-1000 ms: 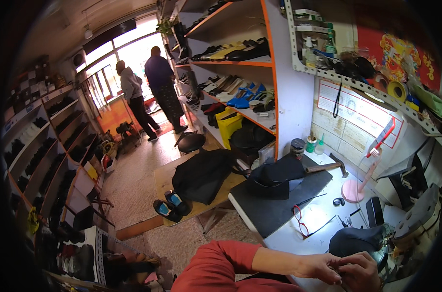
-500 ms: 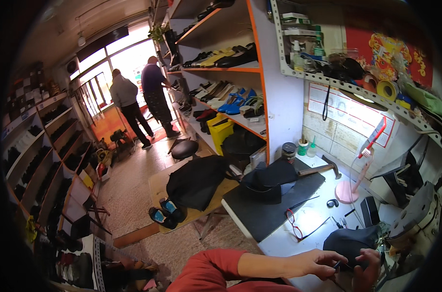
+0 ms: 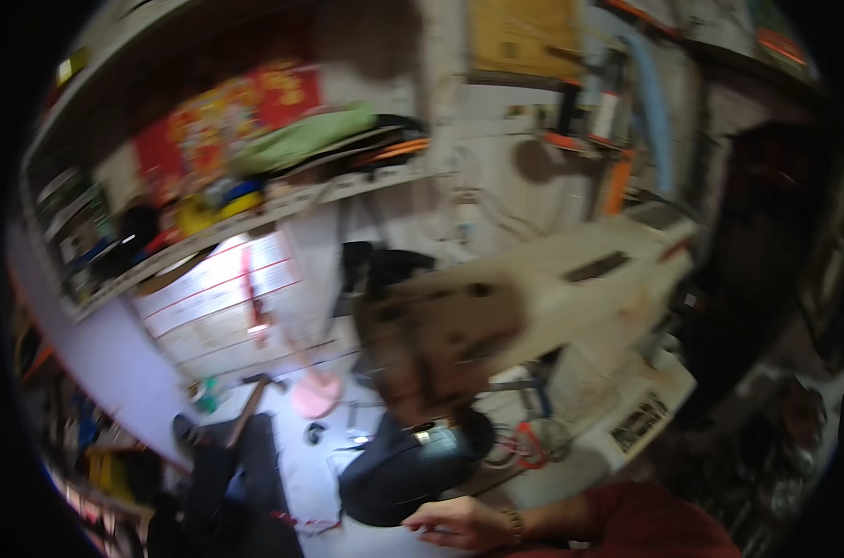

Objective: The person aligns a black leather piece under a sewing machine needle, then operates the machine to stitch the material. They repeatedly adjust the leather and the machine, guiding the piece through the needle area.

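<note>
My right hand (image 3: 461,523) is at the lower middle, its red-sleeved arm coming in from the lower right. Its fingers look bent, but motion smears them, and I cannot tell if anything is between them. Just beyond the fingertips lies a dark cloth piece (image 3: 389,479) on the white tabletop, below the brown end of a cream sewing machine (image 3: 580,302). Whether hand and cloth touch is unclear. My left hand is out of view.
Left of the cloth stand a pink lamp base (image 3: 317,395) and a hammer (image 3: 248,414). A red-orange looped thing (image 3: 531,445) lies beside the machine. Above runs a loaded wall shelf (image 3: 301,206) with a green cloth (image 3: 305,138).
The view has swung right, from the room and shoe shelves to the sewing machine. Both hands were together by the dark cloth; now only my right hand shows.
</note>
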A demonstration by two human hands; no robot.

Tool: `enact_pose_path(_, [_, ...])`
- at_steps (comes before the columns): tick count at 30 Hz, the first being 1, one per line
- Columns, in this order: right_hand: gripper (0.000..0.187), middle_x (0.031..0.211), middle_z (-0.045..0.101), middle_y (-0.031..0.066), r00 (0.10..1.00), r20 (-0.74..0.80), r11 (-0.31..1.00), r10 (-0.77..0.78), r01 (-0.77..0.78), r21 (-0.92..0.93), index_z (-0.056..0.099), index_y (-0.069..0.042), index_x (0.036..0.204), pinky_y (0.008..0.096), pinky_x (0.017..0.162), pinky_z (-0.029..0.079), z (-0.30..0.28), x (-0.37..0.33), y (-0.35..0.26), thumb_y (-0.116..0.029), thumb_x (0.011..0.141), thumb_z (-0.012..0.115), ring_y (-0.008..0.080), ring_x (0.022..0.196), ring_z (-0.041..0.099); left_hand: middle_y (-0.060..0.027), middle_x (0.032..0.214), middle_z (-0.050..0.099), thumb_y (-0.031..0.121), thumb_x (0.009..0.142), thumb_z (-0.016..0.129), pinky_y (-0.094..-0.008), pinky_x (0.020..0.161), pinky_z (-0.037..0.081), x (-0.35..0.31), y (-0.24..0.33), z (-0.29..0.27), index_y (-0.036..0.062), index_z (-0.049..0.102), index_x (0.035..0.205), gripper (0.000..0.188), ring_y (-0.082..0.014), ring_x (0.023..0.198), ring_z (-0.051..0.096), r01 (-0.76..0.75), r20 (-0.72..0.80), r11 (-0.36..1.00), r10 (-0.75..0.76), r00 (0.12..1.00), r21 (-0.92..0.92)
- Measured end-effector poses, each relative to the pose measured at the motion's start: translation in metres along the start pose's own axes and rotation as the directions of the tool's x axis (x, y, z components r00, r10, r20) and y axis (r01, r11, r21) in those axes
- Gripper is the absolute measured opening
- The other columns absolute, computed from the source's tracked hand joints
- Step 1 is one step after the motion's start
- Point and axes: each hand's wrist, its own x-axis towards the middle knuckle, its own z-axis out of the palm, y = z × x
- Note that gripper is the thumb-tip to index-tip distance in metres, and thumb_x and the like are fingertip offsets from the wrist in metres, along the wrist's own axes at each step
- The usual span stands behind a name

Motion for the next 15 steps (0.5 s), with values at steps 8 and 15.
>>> enact_pose_path(8, [0.016, 0.089, 0.064, 0.0144, 0.966, -0.246, 0.987, -0.077, 0.039, -0.158, 0.064, -0.002, 0.099, 0.0365, 0.074, 0.049, 0.002, -0.017, -0.01, -0.009, 0.085, 0.064, 0.0295, 0.082, 0.061, -0.0168, 0.124, 0.051, 0.009, 0.078, 0.065, -0.0373, 0.097, 0.042, 0.02, -0.03, 0.016, -0.0018, 0.044, 0.131, 0.058, -0.0259, 0.117, 0.051, 0.101, 0.023, 0.993, -0.102, 0.995, 0.058])
enact_pose_path(15, [0.025, 0.095, 0.062, 0.0097, 0.985, -0.166, 0.998, 0.052, -0.058, -0.035, 0.059, 0.0, 0.113, 0.0276, 0.076, 0.052, 0.006, -0.029, 0.014, -0.007, 0.089, 0.061, 0.0173, 0.086, 0.063, -0.0169, 0.124, 0.051, 0.009, 0.078, 0.065, -0.0376, 0.097, 0.043, 0.021, -0.032, 0.023, -0.0018, 0.045, 0.129, 0.056, -0.026, 0.117, 0.051, 0.114, 0.04, 0.988, -0.119, 0.992, 0.101])
